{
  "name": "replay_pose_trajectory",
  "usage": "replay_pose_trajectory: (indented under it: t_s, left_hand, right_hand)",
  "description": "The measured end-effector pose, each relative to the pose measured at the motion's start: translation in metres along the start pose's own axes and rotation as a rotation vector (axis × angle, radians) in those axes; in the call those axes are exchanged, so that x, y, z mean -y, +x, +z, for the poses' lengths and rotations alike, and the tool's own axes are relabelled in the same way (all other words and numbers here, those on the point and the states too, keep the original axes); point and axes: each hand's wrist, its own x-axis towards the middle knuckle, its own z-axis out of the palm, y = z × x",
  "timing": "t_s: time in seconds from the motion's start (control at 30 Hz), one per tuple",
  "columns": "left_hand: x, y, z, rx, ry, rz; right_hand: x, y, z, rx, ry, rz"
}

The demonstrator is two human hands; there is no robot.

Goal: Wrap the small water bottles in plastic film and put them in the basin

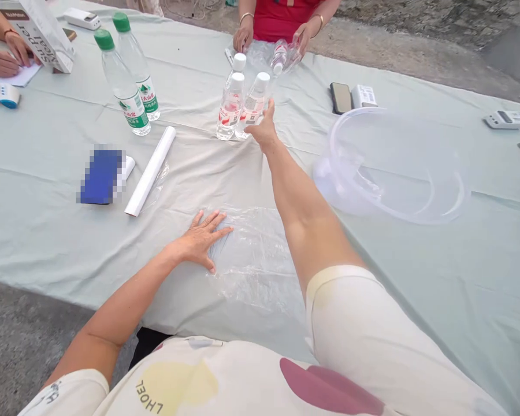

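Observation:
My left hand lies with its fingers spread on a sheet of clear plastic film on the table. Stretched far forward, my right hand is at the nearest right one of three small water bottles with white caps. Its thumb and fingers are apart around the right side of that bottle; whether they touch it I cannot tell. The front left bottle stands upright close beside it, and the third bottle is mostly hidden behind them. A white roll of film lies left of the clear sheet.
Two green-capped water bottles stand at left, near a blurred blue item. Coiled clear tubing lies at right, behind it a phone. Across the table, a person's hands handle a plastic-wrapped bottle. Another person's hand writes.

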Motion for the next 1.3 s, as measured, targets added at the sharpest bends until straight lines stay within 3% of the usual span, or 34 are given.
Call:
replay_pose_trajectory:
  t_s: [0.1, 0.2, 0.27, 0.37, 0.47, 0.57, 0.67, 0.83, 1.03, 1.3]
  left_hand:
    - [0.001, 0.001, 0.001, -0.015, -0.013, 0.010]
    - [0.002, 0.002, 0.002, -0.018, -0.028, 0.022]
    - [0.003, 0.002, 0.002, -0.026, -0.038, 0.029]
    - [0.004, 0.002, 0.005, -0.053, -0.060, 0.049]
    - [0.006, 0.002, 0.007, -0.066, -0.105, 0.065]
    - [0.007, 0.002, 0.008, -0.086, -0.144, 0.073]
    - [0.007, 0.003, 0.010, -0.095, -0.151, 0.071]
    - [0.005, 0.002, 0.008, -0.102, -0.124, 0.051]
    - [0.008, -0.014, -0.009, -0.115, -0.226, 0.058]
    - [0.013, -0.008, -0.010, -0.190, -0.134, -0.018]
  right_hand:
    - [-0.009, 0.017, 0.010, 0.005, -0.032, -0.046]
    - [-0.014, -0.011, -0.002, -0.036, -0.018, -0.099]
    - [-0.010, -0.053, -0.019, -0.076, 0.036, -0.049]
    - [0.010, -0.142, -0.050, -0.086, 0.138, 0.132]
    - [0.033, -0.243, -0.068, 0.073, 0.310, 0.262]
    - [0.043, -0.326, -0.063, 0.146, 0.292, 0.397]
    - [0.041, -0.370, -0.044, 0.251, 0.296, 0.459]
    - [0.041, -0.382, -0.025, 0.336, 0.137, 0.444]
    - [0.051, -0.381, -0.027, 0.422, -0.146, 0.433]
    - [0.059, -0.380, -0.028, 0.489, -0.219, 0.375]
